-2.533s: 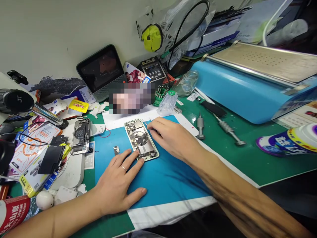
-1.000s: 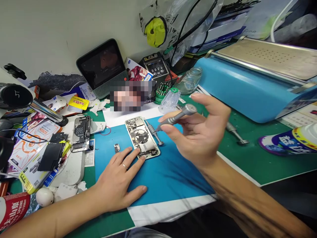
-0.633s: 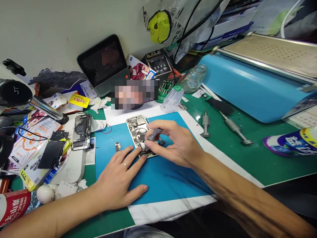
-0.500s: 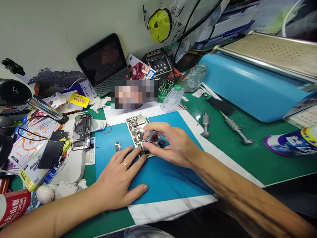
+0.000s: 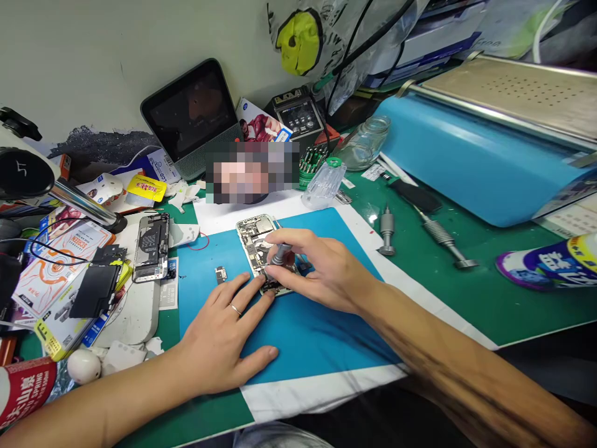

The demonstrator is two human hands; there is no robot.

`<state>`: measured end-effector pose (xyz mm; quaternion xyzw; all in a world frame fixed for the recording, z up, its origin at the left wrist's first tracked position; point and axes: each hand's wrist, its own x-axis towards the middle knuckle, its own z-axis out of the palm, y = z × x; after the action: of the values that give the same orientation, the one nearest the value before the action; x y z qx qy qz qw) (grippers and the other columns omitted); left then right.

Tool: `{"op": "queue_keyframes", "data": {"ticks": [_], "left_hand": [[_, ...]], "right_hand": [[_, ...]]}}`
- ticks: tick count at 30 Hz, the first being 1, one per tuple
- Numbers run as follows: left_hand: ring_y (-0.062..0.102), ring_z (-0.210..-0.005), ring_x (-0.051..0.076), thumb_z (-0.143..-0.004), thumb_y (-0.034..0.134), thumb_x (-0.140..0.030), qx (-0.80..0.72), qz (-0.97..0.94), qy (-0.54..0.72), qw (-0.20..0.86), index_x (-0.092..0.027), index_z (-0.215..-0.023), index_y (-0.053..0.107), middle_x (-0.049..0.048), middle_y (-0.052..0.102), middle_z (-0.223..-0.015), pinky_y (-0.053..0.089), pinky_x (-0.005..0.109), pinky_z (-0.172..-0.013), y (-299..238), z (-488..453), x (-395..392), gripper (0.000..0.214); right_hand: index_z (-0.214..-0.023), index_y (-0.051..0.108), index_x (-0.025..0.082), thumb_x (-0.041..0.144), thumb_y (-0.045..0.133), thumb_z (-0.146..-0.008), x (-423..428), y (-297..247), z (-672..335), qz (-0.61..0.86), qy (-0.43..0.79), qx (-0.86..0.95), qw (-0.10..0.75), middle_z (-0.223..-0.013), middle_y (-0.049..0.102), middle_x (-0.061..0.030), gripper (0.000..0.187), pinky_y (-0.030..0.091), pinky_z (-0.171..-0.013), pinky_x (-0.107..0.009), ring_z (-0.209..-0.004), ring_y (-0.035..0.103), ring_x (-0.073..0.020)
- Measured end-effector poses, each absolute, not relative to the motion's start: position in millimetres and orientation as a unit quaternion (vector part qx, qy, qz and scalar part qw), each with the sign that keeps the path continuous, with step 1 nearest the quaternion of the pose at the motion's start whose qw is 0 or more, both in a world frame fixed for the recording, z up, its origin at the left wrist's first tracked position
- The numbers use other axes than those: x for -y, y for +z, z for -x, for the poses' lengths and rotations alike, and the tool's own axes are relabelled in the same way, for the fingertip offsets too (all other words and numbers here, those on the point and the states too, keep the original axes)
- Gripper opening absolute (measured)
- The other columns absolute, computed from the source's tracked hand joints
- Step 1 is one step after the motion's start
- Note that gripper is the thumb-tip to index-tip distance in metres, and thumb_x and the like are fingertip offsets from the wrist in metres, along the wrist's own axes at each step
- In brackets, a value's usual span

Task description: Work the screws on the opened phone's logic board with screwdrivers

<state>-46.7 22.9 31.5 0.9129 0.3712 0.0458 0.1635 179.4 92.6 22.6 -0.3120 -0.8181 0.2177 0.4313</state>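
Note:
An opened phone [image 5: 252,239] with its inner parts bare lies on a blue mat [image 5: 317,330]. My right hand [image 5: 321,264] pinches a small grey screwdriver [image 5: 282,254] above the phone's lower half; its tip is hidden from me. With fingers spread, my left hand [image 5: 228,330] rests flat on the mat, its fingertips touching the phone's near edge. A small metal phone part [image 5: 221,274] lies on the mat just left of the phone.
Left of the mat are a second phone piece [image 5: 152,247] and piled boxes. At right lie two more screwdrivers, one [image 5: 387,231] upright and one [image 5: 443,239] lying down, and a spray can [image 5: 545,264]. Behind stand a bit holder [image 5: 312,165], a glass jar [image 5: 366,143] and a screen device [image 5: 189,112].
The view has shifted very slightly. Both hands keep almost the same place, with the screwdriver still held over the phone.

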Motion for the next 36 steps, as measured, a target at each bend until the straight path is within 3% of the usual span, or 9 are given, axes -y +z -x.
{"op": "queue_keyframes", "data": {"ticks": [16,21,36], "left_hand": [[0.029,-0.147,0.038,-0.095,0.056,-0.051,-0.372,-0.913,0.046,0.164,-0.019,-0.156,0.032,0.0127,0.032,-0.162,0.033,0.061,-0.115,31.8,46.8,-23.0,0.072],[0.028,-0.148,0.038,-0.095,0.056,-0.051,-0.371,-0.912,0.051,0.167,-0.019,-0.155,0.033,0.0132,0.033,-0.161,0.033,0.061,-0.115,31.2,47.5,-22.8,0.072],[0.031,-0.146,0.037,-0.095,0.059,-0.045,-0.363,-0.904,0.112,0.196,-0.021,-0.153,0.035,0.0153,0.033,-0.160,0.033,0.058,-0.116,30.7,48.8,-22.1,0.067]], "right_hand": [[-0.126,0.049,0.025,0.019,0.063,-0.092,-93.3,23.1,-180.2,0.324,0.210,0.808,0.445,-0.103,0.073,-0.0037,0.037,0.061,-0.067,-0.027,-0.070,0.068,-0.0130],[-0.125,0.050,0.025,0.020,0.063,-0.092,-93.9,23.8,-180.7,0.321,0.204,0.807,0.452,-0.096,0.072,-0.0017,0.036,0.060,-0.062,-0.025,-0.066,0.068,-0.0125],[-0.126,0.051,0.028,0.020,0.068,-0.089,-92.9,23.5,-182.1,0.330,0.226,0.782,0.478,-0.101,0.071,-0.0018,0.041,0.061,-0.068,-0.027,-0.072,0.070,-0.0134]]}}
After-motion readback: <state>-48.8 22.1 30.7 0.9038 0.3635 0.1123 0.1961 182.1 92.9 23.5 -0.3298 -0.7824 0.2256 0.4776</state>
